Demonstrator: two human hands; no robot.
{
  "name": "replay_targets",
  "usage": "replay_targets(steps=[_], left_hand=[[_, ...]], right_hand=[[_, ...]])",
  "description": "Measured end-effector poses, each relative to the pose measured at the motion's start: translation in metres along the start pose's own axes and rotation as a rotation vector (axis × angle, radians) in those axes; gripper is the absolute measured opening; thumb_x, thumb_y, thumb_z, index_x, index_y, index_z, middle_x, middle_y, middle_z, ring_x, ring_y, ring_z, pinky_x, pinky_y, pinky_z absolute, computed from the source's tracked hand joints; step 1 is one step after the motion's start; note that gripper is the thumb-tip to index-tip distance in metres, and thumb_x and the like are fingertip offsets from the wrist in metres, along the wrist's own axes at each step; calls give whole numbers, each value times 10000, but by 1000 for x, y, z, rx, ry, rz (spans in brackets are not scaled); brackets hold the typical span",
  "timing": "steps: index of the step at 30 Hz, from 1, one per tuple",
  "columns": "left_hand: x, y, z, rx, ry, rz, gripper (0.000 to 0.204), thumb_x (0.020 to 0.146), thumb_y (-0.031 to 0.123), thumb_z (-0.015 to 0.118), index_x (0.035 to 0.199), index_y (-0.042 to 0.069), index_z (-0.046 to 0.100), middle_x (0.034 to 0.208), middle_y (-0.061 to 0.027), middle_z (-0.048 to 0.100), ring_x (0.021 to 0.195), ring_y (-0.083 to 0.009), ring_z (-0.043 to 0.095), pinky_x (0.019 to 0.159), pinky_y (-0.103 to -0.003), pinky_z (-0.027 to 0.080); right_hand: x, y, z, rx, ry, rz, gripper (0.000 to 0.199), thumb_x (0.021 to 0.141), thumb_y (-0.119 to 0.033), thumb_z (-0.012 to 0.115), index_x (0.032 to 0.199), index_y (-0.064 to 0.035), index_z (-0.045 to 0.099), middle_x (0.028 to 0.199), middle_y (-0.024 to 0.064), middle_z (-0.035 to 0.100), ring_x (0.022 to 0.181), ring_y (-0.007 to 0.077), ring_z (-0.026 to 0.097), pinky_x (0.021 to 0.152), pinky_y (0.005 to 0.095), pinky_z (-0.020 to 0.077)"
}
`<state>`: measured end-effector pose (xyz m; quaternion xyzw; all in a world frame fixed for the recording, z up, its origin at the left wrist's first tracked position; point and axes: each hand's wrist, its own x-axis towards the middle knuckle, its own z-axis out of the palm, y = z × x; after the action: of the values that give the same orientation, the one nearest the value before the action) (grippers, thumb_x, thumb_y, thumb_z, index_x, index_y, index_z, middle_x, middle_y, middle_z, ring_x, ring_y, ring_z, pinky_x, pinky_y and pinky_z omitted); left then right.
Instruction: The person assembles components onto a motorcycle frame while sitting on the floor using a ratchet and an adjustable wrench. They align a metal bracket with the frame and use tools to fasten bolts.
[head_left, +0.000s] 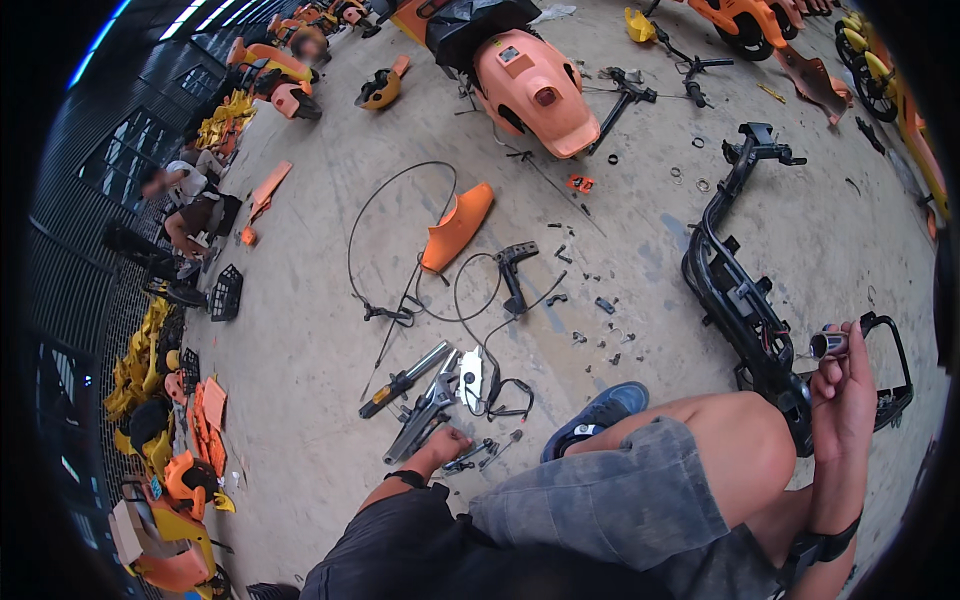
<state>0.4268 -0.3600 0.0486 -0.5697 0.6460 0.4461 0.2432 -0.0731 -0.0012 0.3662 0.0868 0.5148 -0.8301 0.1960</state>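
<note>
My right hand (842, 385) is raised at the right, fingers and thumb pinching a short shiny metal tube (828, 345) with a dark open end. Beyond it lies a black scooter frame (735, 285) on the concrete. Low at the left, my left hand (446, 444) reaches to the floor with its fingers curled; whatever they grip is hidden. Beside it are several small hand tools (485, 455), a grey metal fork-like part (420, 420), a bar with a black and yellow section (405, 380) and a white metal plate (470, 380).
Bolts and small fittings (605, 305) are scattered ahead of my blue shoe (605, 412). An orange panel (458, 228) lies near looped black cable (352, 240). An orange scooter body (535, 90) stands beyond. Another person (195, 200) crouches at the left, near yellow and orange parts (140, 350).
</note>
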Motion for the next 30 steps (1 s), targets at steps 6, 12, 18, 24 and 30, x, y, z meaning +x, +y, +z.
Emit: replay_targets(steps=[6, 12, 18, 24, 30], left_hand=[[10, -13, 24, 166, 303, 161, 302, 831, 281, 702, 939, 16, 605, 848, -141, 673, 821, -291, 656, 744, -398, 503], [3, 5, 25, 317, 265, 188, 246, 792, 245, 707, 903, 34, 643, 926, -168, 673, 894, -354, 642, 798, -419, 507], [16, -13, 21, 451, 302, 194, 191, 800, 234, 649, 909, 77, 654, 976, -196, 641, 973, -383, 605, 856, -459, 489], [4, -20, 1, 642, 152, 228, 295, 796, 304, 641, 966, 64, 661, 959, -187, 672, 943, -362, 635, 828, -448, 502], [9, -57, 5, 732, -83, 162, 516, 793, 479, 700, 1053, 37, 645, 1050, -199, 654, 1027, -373, 607, 871, -450, 482]], right_hand=[[-1, -4, 3, 4, 21, -31, 214, 991, -261, 555, 1067, -62, 568, 942, 16, 606, 575, 24, 417, 475, 180, 324], [-12, -3, 19, 3, -3, -10, 191, 987, -257, 558, 1018, -69, 577, 916, 19, 600, 564, 22, 435, 464, 181, 325], [-20, -6, 24, -39, 48, 10, 221, 978, -282, 573, 1000, -62, 573, 838, 6, 586, 559, 19, 440, 455, 180, 324], [-22, -10, 9, 5, 16, 12, 213, 984, -261, 558, 1032, -54, 573, 934, 37, 616, 550, 23, 441, 449, 179, 321], [-29, -16, 10, -36, -4, -22, 186, 982, -255, 561, 999, -70, 564, 911, 33, 614, 548, 22, 443, 446, 176, 322]])
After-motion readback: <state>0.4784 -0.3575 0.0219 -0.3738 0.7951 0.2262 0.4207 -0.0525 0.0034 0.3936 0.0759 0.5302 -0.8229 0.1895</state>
